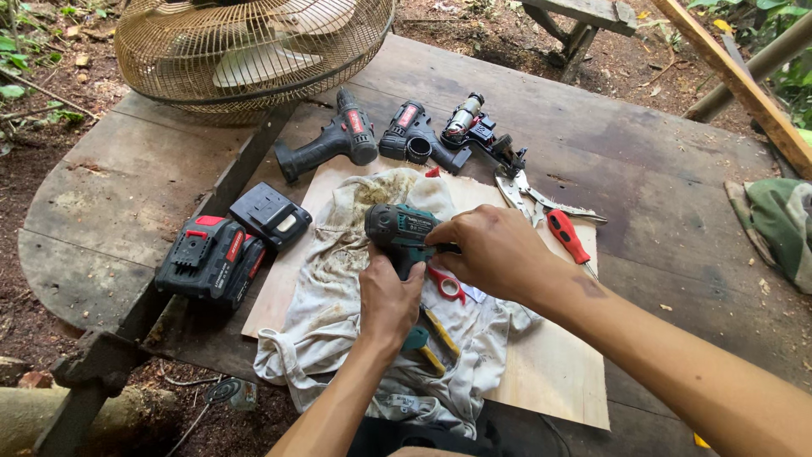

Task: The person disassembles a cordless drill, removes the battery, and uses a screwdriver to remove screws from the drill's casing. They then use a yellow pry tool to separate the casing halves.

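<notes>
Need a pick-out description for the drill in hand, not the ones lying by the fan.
On the plywood sheet lies a dirty white cloth. Over it, the left hand and right hand hold the drill. Its body is teal; the neighbours are black and red.

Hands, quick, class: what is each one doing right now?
Left hand: closed around the teal drill handle.
Right hand: fingers curled on the drill's rear.

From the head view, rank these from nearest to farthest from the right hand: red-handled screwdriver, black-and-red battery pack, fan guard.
Measured from the right hand:
1. Red-handled screwdriver, just to its right on the board.
2. Black-and-red battery pack, far left on the table, beyond the left hand.
3. Fan guard, at the table's far left edge, top of the view.
</notes>
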